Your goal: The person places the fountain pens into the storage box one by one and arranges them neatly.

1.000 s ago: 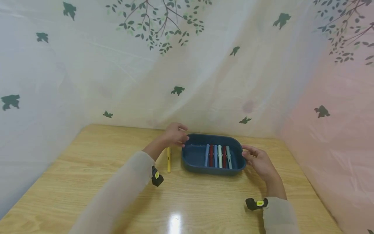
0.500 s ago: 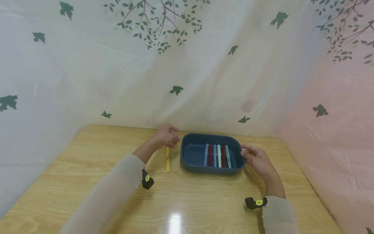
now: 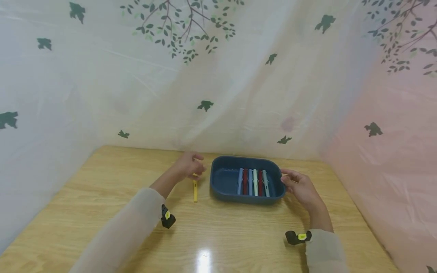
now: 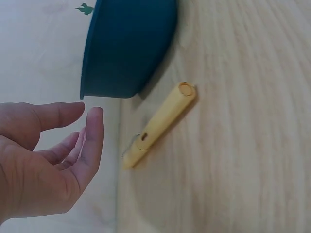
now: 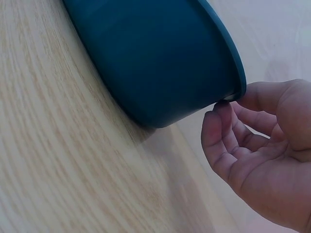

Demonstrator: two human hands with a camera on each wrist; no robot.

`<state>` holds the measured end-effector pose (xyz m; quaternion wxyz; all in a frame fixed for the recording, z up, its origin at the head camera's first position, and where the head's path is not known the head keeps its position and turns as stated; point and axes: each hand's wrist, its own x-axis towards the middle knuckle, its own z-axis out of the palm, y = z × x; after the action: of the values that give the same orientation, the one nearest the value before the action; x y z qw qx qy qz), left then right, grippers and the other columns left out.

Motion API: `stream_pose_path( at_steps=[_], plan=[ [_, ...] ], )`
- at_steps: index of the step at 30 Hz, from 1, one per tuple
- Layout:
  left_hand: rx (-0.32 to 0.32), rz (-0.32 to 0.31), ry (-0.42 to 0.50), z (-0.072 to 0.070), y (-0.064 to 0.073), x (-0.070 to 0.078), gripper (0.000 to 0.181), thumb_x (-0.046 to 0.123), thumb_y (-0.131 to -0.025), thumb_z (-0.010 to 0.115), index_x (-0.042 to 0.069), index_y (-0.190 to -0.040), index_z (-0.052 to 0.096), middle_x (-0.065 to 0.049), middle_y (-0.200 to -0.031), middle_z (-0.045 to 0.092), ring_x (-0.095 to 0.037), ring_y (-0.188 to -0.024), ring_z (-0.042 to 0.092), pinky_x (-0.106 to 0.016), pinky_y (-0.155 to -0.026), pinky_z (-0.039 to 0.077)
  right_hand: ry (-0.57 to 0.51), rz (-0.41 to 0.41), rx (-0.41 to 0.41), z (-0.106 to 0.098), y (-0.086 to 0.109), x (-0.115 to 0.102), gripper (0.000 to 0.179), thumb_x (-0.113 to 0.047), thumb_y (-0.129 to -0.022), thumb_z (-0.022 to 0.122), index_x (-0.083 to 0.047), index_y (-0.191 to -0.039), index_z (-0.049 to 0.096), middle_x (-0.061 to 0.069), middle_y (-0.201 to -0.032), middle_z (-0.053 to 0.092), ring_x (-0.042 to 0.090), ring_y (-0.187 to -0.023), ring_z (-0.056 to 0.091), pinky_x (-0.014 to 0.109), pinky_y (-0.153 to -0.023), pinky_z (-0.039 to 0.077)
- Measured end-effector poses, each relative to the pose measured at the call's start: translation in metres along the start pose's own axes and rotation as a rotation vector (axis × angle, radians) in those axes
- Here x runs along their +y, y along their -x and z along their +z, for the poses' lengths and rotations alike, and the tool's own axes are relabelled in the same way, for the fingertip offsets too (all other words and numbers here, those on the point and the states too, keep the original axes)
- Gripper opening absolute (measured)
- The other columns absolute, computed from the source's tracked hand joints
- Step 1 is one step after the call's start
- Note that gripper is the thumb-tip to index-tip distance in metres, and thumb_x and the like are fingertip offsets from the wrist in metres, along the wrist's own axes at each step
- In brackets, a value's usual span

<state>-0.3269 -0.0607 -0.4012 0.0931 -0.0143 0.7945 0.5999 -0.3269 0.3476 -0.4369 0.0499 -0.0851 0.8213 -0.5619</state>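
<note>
A dark blue plastic box [image 3: 223,195] with rounded corners stands on the table. Side by side in its right part lie several clipped pens [image 3: 255,182], coloured blue, dark red, pale mint and grey-green. At the box's right end, my right hand [image 3: 302,189] pinches the rim between thumb and fingers, seen closely in the right wrist view. To the left of the box a yellow pen [image 4: 158,124] lies on the wood. My left hand [image 3: 189,166] hovers around the pen's far end, thumb and fingers apart, holding nothing; in the left wrist view a gap separates hand and pen.
The wooden table [image 3: 218,231] reaches back to a pale curtain [image 3: 153,94] printed with leaves and birds. More curtain hangs along the left and right sides. Both wrists carry small black cameras [image 3: 168,217] at the cuffs.
My left hand has moved left, away from the box's left rim, and then lower toward the yellow pen. My right hand keeps its hold on the rim. The pens have not moved.
</note>
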Motion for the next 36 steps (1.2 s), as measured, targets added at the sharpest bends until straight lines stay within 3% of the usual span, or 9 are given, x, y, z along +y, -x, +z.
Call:
stream_pose_path(
  at_steps=[14, 20, 28, 36],
  plan=[
    [0.065, -0.048, -0.127, -0.006, 0.008, -0.024, 0.050, -0.002, -0.090, 0.071, -0.006, -0.137, 0.053, -0.022, -0.110, 0.068, -0.027, -0.083, 0.070, -0.039, -0.073, 0.064, -0.003, -0.009, -0.002, 0.000, -0.001, 0.002, 0.046, -0.019, -0.107, 0.057, -0.002, -0.149, 0.049, 0.016, -0.119, 0.060, 0.010, -0.100, 0.059, 0.022, -0.084, 0.056],
    [0.080, -0.081, -0.139, -0.005, 0.008, -0.031, 0.054, -0.007, -0.085, 0.073, -0.004, -0.135, 0.054, -0.023, -0.111, 0.066, -0.025, -0.078, 0.073, -0.036, -0.068, 0.064, -0.004, -0.003, -0.009, 0.000, -0.001, 0.002, 0.047, -0.020, -0.107, 0.057, -0.003, -0.151, 0.048, 0.019, -0.123, 0.058, 0.013, -0.104, 0.059, 0.021, -0.086, 0.056],
    [0.063, -0.123, -0.160, -0.007, 0.007, -0.036, 0.062, -0.005, -0.079, 0.082, -0.002, -0.134, 0.054, -0.020, -0.115, 0.065, -0.023, -0.074, 0.071, -0.034, -0.066, 0.063, 0.002, -0.009, -0.010, -0.001, -0.001, 0.004, 0.047, -0.021, -0.107, 0.057, -0.002, -0.150, 0.049, 0.015, -0.118, 0.059, 0.012, -0.101, 0.058, 0.022, -0.085, 0.056],
    [0.050, -0.140, -0.221, -0.006, 0.004, -0.036, 0.064, -0.003, -0.079, 0.084, -0.001, -0.136, 0.054, -0.016, -0.106, 0.064, -0.022, -0.072, 0.067, -0.033, -0.064, 0.063, 0.006, -0.014, -0.009, -0.001, -0.002, 0.004, 0.047, -0.021, -0.107, 0.057, -0.002, -0.149, 0.050, 0.016, -0.118, 0.060, 0.013, -0.102, 0.060, 0.021, -0.086, 0.056]
  ],
)
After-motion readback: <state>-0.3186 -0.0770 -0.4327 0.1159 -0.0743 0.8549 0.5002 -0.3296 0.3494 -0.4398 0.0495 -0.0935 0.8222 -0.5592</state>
